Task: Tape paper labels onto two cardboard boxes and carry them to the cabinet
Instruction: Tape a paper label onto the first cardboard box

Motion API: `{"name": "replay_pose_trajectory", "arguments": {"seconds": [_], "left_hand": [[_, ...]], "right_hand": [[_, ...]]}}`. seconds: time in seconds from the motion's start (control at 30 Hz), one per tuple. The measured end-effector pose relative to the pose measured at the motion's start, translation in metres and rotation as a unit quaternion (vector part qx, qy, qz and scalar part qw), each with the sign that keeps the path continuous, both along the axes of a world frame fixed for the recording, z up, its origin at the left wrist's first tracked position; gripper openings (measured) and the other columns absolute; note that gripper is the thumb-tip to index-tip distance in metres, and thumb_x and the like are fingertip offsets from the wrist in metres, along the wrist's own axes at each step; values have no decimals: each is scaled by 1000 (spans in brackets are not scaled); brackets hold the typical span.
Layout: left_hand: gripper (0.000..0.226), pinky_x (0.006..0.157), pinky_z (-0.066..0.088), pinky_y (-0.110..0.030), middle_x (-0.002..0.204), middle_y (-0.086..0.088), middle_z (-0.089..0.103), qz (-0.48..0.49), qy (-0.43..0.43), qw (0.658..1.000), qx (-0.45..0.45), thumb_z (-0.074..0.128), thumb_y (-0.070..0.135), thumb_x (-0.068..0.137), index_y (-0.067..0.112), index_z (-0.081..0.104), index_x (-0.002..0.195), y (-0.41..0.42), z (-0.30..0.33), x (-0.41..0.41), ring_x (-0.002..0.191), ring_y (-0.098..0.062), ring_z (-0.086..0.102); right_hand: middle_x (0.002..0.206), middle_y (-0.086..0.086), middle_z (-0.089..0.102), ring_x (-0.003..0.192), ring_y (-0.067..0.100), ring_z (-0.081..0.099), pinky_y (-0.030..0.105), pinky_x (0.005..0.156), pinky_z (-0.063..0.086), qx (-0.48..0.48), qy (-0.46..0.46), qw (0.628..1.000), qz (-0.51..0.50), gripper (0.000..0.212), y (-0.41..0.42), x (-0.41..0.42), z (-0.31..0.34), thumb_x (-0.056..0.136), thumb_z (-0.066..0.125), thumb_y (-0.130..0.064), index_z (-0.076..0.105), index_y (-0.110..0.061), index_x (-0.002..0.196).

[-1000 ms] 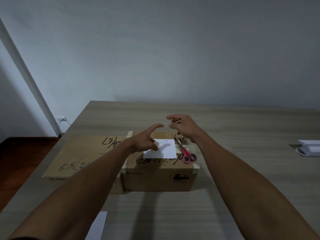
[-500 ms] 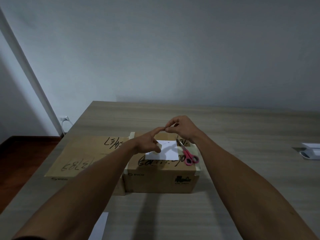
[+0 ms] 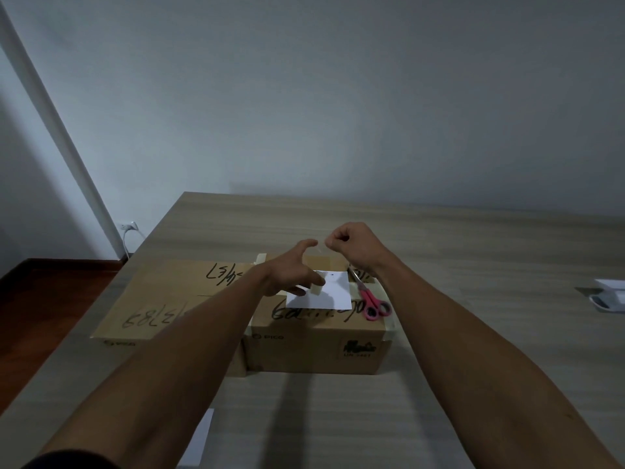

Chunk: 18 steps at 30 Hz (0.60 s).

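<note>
Two brown cardboard boxes stand side by side on the wooden table [image 3: 473, 384]: a low one [image 3: 159, 299] on the left and a taller one [image 3: 314, 350] in the middle, both with black handwriting. A white paper label [image 3: 329, 294] lies on the taller box. My left hand [image 3: 287, 270] hovers over the label's left edge, fingers apart, with a pale tape piece [image 3: 318, 288] stuck at the thumb. My right hand [image 3: 353, 245] is above the box's far edge, pinching a small clear tape strip [image 3: 321, 247] right at my left index fingertip.
Pink-handled scissors [image 3: 372, 304] lie on the taller box, right of the label. A second white sheet [image 3: 199, 438] lies at the table's near edge. A white object [image 3: 608, 296] sits far right. A wall socket with a cable [image 3: 130, 228] is beyond the table's left edge.
My hands were apart, then met fingertip to fingertip. Now my right hand has closed into a pinch and lifted slightly away with a small tape strip. My left hand stays over the label.
</note>
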<state>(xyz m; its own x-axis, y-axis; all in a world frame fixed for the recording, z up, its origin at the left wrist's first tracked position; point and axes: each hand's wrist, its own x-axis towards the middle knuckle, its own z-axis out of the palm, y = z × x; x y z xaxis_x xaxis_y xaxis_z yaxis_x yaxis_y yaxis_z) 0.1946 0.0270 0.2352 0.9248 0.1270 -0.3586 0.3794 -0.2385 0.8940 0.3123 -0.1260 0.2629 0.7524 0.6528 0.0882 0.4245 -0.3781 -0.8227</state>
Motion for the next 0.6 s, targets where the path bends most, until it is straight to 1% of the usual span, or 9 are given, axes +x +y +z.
{"name": "replay_pose_trajectory", "arguments": {"seconds": [0.03,0.1,0.17,0.23,0.27,0.33,0.4,0.47,0.6], "left_hand": [[92,75,59,-36,115,-19,66,17,3,1000,-10,78,8,87,50,24,148,3,-1,-2,104,-30,68],[84,72,59,-36,115,-19,64,62,4,997,-35,75,9,89,51,26,143,10,-6,-6,99,-29,66],[60,74,57,-41,114,-18,66,136,-2,987,-87,65,14,93,38,33,139,14,-10,-8,94,-29,64],[35,71,50,-38,107,-18,71,237,-3,956,-174,53,22,93,18,45,127,15,-10,-7,89,-27,62],[32,66,46,-35,102,-18,73,275,-3,936,-219,50,25,90,14,48,120,15,-9,-6,86,-26,60],[34,57,38,-30,98,-19,72,304,-20,908,-289,53,30,88,14,50,117,14,-5,-4,75,-23,55],[44,52,37,-28,108,-17,71,295,-44,904,-307,66,32,85,16,52,123,10,-2,-1,68,-18,53],[60,53,41,-27,122,-18,69,276,-78,910,-299,80,23,81,17,49,132,6,-2,2,71,-15,55],[94,55,44,-27,129,-13,61,256,-110,907,-315,90,8,70,33,39,145,3,-7,9,86,-19,58]], "right_hand": [[95,19,75,94,27,72,44,87,58,12,10,1000,-7,19,0,1,0,96,70,-12,74,4,86],[95,9,76,88,4,70,30,81,56,31,32,999,-18,19,0,4,1,95,70,-10,74,8,92],[93,1,74,83,-9,64,18,75,51,38,46,998,-23,18,-1,8,1,95,70,-9,74,9,95],[96,0,72,76,-13,63,11,65,48,41,54,997,-28,16,-1,10,1,95,70,-9,75,6,94],[96,-1,72,71,-13,63,10,60,46,43,63,997,-29,13,0,11,2,95,71,-11,76,1,91],[96,-2,74,68,-7,64,13,56,46,49,86,995,-26,10,1,10,2,95,72,-14,75,-11,85],[99,5,75,78,11,62,25,62,48,52,110,992,-28,9,2,10,2,93,73,-17,76,-17,85],[103,10,75,84,21,60,32,66,49,55,129,990,-33,5,3,8,2,92,75,-18,77,-17,87],[101,12,75,87,21,62,33,67,49,59,154,986,-39,4,2,5,-2,90,77,-18,78,-15,87]]}}
